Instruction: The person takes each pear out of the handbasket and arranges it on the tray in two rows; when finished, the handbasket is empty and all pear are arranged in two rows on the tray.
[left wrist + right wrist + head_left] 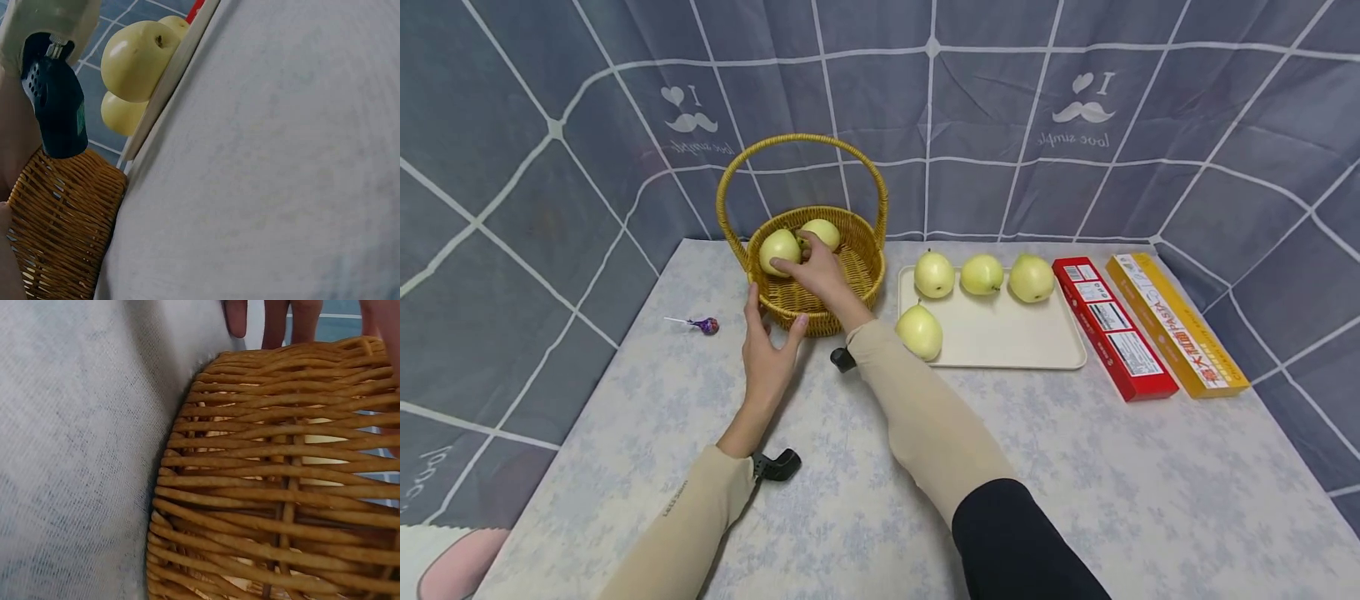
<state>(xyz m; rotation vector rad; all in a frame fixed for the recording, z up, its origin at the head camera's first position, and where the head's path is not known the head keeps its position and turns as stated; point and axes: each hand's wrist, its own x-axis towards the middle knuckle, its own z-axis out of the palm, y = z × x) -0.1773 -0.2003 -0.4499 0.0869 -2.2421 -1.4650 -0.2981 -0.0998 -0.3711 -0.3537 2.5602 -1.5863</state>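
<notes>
The left hand (767, 354), thumb and fingers spread apart, stands at the front-left wall of the wicker basket (820, 323). The right hand (822, 271) reaches inside, thumb and fingertips at the left pear (777, 247); whether they grip it cannot be told. A second pear (823, 232) lies beside it. Rightward, a tray (1007, 340) bears four pears (934, 276); leftward, a lollipop (707, 326) lies on the bench (850, 500).

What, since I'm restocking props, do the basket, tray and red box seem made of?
Basket: wicker or rattan-like strands, golden brown with a slight sheen; the weave shows gaps, though plastic imitation is possible. Tray: probably cream plastic, smooth; its even colour and thin raised rim suggest this. Red box: likely printed cardboard, perhaps slightly glossy, judging by its straight edges and printed panels.
</notes>
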